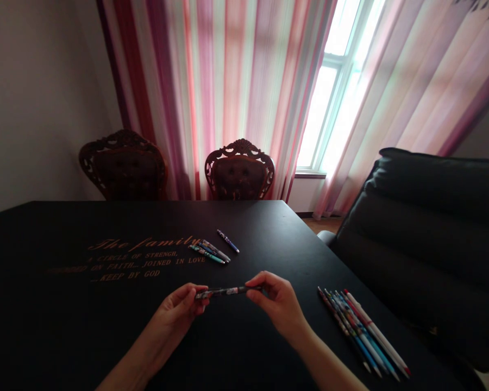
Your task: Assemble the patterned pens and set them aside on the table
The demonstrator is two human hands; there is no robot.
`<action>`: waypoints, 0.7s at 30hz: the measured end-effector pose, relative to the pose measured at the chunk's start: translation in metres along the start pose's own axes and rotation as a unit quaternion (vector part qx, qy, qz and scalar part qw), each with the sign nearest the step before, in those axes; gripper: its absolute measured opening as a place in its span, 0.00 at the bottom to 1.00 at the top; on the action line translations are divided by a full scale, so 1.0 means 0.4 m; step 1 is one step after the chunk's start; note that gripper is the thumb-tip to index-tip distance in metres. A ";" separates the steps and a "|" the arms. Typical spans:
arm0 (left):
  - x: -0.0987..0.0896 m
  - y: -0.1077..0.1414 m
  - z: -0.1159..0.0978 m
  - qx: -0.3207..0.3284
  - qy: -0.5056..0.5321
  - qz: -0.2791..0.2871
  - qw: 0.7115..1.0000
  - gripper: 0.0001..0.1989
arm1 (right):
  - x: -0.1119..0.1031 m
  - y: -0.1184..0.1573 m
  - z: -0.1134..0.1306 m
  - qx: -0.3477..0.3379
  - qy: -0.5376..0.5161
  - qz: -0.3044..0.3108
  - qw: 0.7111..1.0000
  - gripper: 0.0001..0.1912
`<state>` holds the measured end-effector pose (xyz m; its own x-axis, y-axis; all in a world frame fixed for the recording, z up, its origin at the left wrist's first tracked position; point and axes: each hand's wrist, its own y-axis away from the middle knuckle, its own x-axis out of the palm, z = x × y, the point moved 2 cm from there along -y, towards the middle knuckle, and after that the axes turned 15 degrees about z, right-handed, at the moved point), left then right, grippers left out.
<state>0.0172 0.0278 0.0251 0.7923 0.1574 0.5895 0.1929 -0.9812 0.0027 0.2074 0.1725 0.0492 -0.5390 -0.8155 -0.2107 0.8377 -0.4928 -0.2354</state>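
Observation:
A dark patterned pen point(224, 292) is held level above the black table between my two hands. My left hand point(183, 307) pinches its left end. Thumb and fingers of my right hand point(275, 298) close on the other end. Beyond my hands, several pens point(212, 253) lie in a small bunch, with turquoise and grey barrels showing. A single dark blue pen point(228, 241) rests apart from them, a little farther right. To the right of my right hand, several patterned pens point(356, 331) lie side by side, with a white and red pen point(377, 332) at the outer edge.
The black table point(44, 326) has gold lettering point(134, 258) at its left. Two carved chairs point(240, 171) stand behind the far edge, before striped curtains point(228, 81). A black padded chair point(427, 244) is close to the table's right edge.

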 end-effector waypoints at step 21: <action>-0.029 -0.020 -0.019 -0.022 -0.142 -0.050 0.988 0.30 | -0.021 0.053 0.145 0.026 0.413 -0.044 0.909 0.05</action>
<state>0.0019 0.0331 0.0244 0.9021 0.2730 0.3342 0.2586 -0.9620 0.0880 0.2348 0.1512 0.1009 -0.4678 -0.2776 -0.8391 0.7801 -0.5760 -0.2443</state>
